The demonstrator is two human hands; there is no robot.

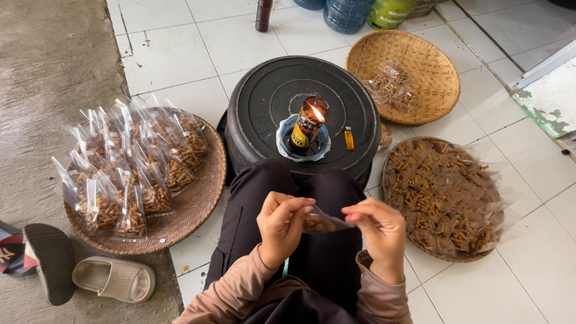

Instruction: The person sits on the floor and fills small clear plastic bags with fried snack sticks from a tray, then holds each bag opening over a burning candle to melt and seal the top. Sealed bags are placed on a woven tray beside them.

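- Two hands, left hand (281, 223) and right hand (379, 231), pinch one small snack bag (321, 223) stretched between them.
- Beyond the grip, a burning can lamp (308, 123) sits on a black basin (300, 114).
- Left of the grip: tray of open bags (198, 204).

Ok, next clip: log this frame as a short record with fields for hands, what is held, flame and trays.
left hand: pinches one end of the snack bag
right hand: pinches the other end
flame: lit can lamp on black tub lid
left tray: upright filled bags
right tray: flat bags
far tray: few bags
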